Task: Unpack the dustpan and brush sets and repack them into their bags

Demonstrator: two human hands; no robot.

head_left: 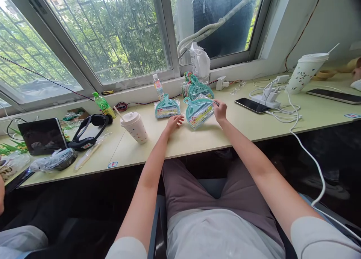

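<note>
A teal mini dustpan and brush set (199, 111) in clear wrapping is tilted up off the table, with my right hand (220, 110) closed on its right edge. My left hand (175, 123) rests low over the tabletop just left of it, fingers stretched out and apart, holding nothing. Beside that hand, a second wrapped teal dustpan set (167, 108) lies flat. Behind the held one stands a row of several more dustpan sets (197, 87), their handles in green, teal and red.
A lidded paper cup (134, 127) with a straw, a green bottle (103, 105), headphones (90, 132) and a tablet (42, 135) stand left. To the right are a phone (252, 105), chargers with white cables (269, 97) and another cup (306, 73). The table's front edge (197, 152) runs before my lap.
</note>
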